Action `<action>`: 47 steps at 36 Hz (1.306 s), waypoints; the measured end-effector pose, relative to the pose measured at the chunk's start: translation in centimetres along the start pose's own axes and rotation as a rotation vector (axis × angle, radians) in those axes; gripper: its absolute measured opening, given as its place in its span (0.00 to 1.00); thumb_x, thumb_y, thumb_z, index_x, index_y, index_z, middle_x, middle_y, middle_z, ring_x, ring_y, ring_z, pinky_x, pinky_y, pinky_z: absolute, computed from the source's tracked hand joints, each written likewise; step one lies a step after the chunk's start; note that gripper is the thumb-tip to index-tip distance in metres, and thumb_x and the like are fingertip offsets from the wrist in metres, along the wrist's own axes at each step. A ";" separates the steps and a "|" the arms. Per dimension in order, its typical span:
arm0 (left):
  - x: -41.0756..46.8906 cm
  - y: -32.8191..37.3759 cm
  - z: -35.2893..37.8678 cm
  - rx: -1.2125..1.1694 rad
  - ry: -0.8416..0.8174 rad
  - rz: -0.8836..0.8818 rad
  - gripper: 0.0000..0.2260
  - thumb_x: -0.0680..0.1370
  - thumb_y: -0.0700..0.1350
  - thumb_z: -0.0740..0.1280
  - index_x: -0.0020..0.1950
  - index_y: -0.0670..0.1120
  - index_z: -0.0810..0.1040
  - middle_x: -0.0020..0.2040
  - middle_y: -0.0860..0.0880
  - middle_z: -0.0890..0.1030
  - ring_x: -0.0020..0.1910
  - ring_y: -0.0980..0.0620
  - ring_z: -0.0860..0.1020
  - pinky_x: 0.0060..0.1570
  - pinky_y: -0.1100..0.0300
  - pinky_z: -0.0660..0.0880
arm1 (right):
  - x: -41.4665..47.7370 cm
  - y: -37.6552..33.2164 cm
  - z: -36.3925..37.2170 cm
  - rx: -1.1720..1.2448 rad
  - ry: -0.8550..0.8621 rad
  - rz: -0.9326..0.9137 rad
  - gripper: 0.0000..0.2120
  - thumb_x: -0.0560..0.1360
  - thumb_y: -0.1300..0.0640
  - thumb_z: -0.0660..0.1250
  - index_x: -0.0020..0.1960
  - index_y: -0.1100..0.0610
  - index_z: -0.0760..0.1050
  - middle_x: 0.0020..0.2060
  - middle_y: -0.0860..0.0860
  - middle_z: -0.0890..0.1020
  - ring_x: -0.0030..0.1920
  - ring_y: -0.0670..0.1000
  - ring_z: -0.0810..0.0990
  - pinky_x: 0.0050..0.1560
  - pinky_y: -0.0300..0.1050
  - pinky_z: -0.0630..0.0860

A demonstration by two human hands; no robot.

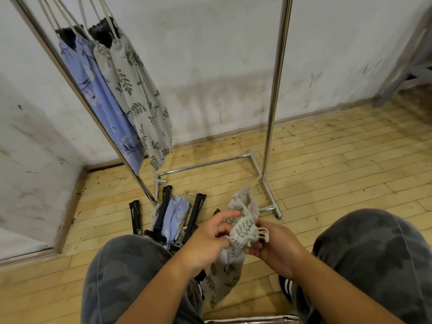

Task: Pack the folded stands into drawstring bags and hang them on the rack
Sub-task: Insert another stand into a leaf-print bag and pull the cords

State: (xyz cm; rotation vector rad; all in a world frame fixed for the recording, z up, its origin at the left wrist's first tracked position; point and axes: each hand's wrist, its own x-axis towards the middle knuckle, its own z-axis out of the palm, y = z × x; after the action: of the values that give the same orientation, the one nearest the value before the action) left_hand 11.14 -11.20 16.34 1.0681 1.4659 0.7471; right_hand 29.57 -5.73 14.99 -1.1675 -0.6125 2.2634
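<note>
Head view: a seated person looks down between their knees at a wooden floor (327,160), with a metal rack (273,94) standing in front by the wall.
Left hand (205,239): its grip is closed on the gathered upper part of a grey leaf-print bag (240,232), thumb and fingers pinching the cloth from the left.
Right hand (273,246): its grip is closed on the same bag from the right, fingertips at the bunched mouth where short cord ends stick out.
Bag in hand: held between the knees, above the floor; the mouth is bunched and ruffled above the hands, and the body hangs down below them. What is inside cannot be told.
Hung bags: a blue flower-print bag (102,106) and a grey leaf-print hung bag (140,101) hang by their cords along the rack's left side, touching each other, black edging at their mouths. How many hang there in all is hard to tell.
Folded stands (196,211): several black ones lie on the floor near the rack's left foot, just beyond the left knee.
Spare blue bag (175,213): lies crumpled among those stands, touching them.
Rack base: its low crossbar and wheeled foot rest on the floor beyond the hands.
Legs: camouflage trousers (374,253) on both knees, framing the hands.
</note>
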 end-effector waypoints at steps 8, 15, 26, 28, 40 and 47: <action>-0.5 0.8 0.5 0.043 -0.138 -0.058 0.31 0.72 0.30 0.65 0.65 0.61 0.79 0.54 0.49 0.84 0.56 0.51 0.82 0.58 0.57 0.78 | -0.5 -0.2 0.1 -0.062 -0.109 0.016 0.18 0.84 0.53 0.63 0.65 0.66 0.78 0.58 0.66 0.84 0.55 0.62 0.85 0.53 0.54 0.81; -0.4 0.6 0.6 -0.137 -0.084 -0.126 0.17 0.72 0.54 0.73 0.61 0.53 0.82 0.61 0.45 0.83 0.60 0.48 0.82 0.68 0.47 0.76 | -0.8 0.3 0.1 -0.341 0.000 -0.177 0.19 0.80 0.50 0.69 0.59 0.67 0.78 0.45 0.60 0.87 0.43 0.56 0.87 0.42 0.47 0.83; -0.6 0.4 0.8 0.019 -0.075 -0.100 0.13 0.79 0.50 0.72 0.63 0.55 0.78 0.57 0.53 0.85 0.57 0.53 0.84 0.63 0.49 0.80 | -0.8 0.9 0.3 -0.548 -0.034 -0.190 0.13 0.82 0.55 0.68 0.40 0.56 0.81 0.35 0.50 0.84 0.36 0.45 0.83 0.41 0.41 0.77; -0.3 0.1 0.8 0.036 -0.046 -0.083 0.12 0.78 0.46 0.72 0.62 0.54 0.79 0.56 0.54 0.85 0.56 0.54 0.84 0.62 0.50 0.80 | -0.6 1.1 0.0 -0.620 -0.010 -0.214 0.13 0.81 0.55 0.68 0.38 0.57 0.80 0.35 0.52 0.82 0.37 0.48 0.81 0.42 0.44 0.76; 0.8 -1.5 -0.6 0.228 0.304 -0.006 0.12 0.81 0.35 0.61 0.50 0.54 0.69 0.41 0.53 0.77 0.30 0.52 0.71 0.32 0.55 0.70 | 1.2 0.8 -2.0 -0.724 0.429 -0.270 0.17 0.80 0.55 0.65 0.42 0.69 0.74 0.36 0.58 0.76 0.37 0.55 0.76 0.31 0.39 0.79; 0.7 -1.9 -0.1 0.577 0.216 -0.010 0.13 0.85 0.43 0.62 0.66 0.55 0.79 0.64 0.51 0.75 0.62 0.52 0.76 0.62 0.62 0.72 | 1.0 0.6 -2.3 -0.751 0.559 -0.288 0.17 0.80 0.52 0.66 0.40 0.65 0.76 0.31 0.53 0.76 0.38 0.59 0.82 0.31 0.41 0.80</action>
State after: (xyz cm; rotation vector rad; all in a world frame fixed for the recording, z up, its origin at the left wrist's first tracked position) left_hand 10.61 -11.30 14.34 1.4405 1.9361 0.4442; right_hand 30.87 -5.14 12.78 -1.8149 -1.3363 1.3731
